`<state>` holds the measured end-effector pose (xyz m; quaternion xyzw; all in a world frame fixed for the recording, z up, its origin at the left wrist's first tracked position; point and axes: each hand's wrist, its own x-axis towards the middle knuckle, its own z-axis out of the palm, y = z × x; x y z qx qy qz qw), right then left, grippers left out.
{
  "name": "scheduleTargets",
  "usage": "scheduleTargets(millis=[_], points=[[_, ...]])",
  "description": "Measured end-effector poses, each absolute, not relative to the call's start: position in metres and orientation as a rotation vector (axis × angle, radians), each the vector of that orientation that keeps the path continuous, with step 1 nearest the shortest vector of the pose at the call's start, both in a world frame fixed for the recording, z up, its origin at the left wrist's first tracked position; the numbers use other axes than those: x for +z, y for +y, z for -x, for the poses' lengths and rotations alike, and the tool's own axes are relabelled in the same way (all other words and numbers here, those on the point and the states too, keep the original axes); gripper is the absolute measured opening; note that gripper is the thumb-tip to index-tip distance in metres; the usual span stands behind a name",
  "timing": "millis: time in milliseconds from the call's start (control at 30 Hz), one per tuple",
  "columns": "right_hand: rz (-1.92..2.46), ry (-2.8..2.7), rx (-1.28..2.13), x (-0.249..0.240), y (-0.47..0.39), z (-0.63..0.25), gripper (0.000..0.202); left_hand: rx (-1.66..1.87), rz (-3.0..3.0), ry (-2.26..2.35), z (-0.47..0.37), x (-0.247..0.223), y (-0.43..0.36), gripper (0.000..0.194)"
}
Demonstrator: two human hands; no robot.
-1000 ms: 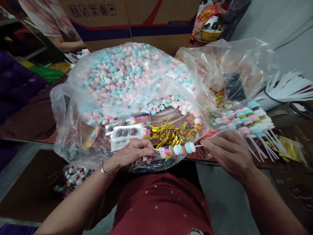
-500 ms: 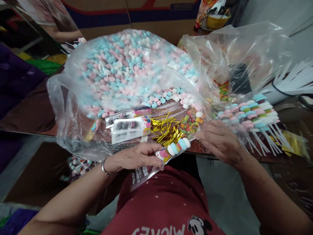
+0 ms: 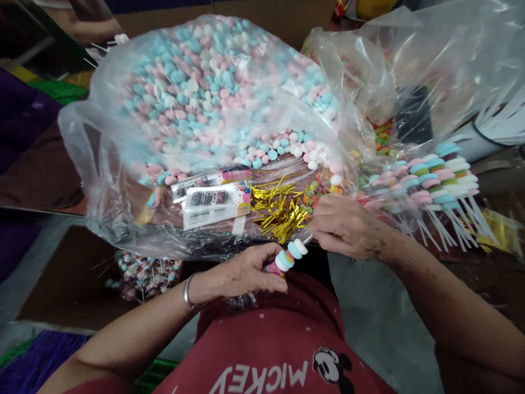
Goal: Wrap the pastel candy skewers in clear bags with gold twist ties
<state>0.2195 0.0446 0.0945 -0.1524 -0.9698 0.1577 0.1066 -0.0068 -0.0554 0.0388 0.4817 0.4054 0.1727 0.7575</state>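
The candy stick (image 3: pixel 289 256) is at the near edge of the surface (image 3: pixel 171 216), held between both hands just in front of the person's red shirt (image 3: pixel 262 339). The left hand (image 3: pixel 246 273) has its fingers wrapped round the lower part, where a printed clear sleeve (image 3: pixel 241 301) shows beneath; the right hand (image 3: pixel 342 224) has its fingers pinched on the white stem at the upper end. It should be very light, with puffy sweets that would dent if squeezed; the stem looks stiffer, so it is the better place to grip, while the thin sleeve is probably slick and limp. On the surface, flat printed bags (image 3: pixel 215 202) lie to the left, gold ties (image 3: pixel 283 213) in the middle, and small ring sweets (image 3: pixel 320 189) just beside the right hand. Beyond them sprawls a large clear bag (image 3: pixel 221 87) of pastel sweets; more threaded sticks (image 3: pixel 426 175) lie in rows to the right. Lower left, on the grey floor (image 3: pixel 363 323), a cardboard box (image 3: pixel 61 284) holds a colourful heap (image 3: pixel 141 273). Another person's arm (image 3: pixel 90 27) shows at far left.
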Motion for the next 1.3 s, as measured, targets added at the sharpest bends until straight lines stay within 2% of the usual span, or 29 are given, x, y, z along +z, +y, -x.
scheduleTargets(millis=[100,333,633,933,1167,1300], points=[[0.487,-2.901,0.48,0.096,0.045,-0.218,0.032,0.306,-0.997,0.904,0.011,0.038,-0.059,0.04],[0.491,-2.919,0.532,0.098,0.046,-0.213,0.03,0.269,-1.467,0.973,0.021,0.044,-0.052,0.034],[0.502,-2.922,0.382,0.112,0.036,-0.22,0.029,0.491,-1.263,1.022,0.024,0.04,-0.054,0.036],[0.33,-2.901,0.229,0.096,0.028,-0.202,0.028,0.434,-1.521,1.024,0.015,0.04,-0.051,0.034],[0.273,-2.877,0.218,0.102,0.041,-0.208,0.028,0.391,-1.221,0.998,0.02,0.041,-0.054,0.048],[0.267,-2.908,0.26,0.107,0.041,-0.205,0.03,0.377,-1.243,0.99,0.023,0.042,-0.054,0.045]])
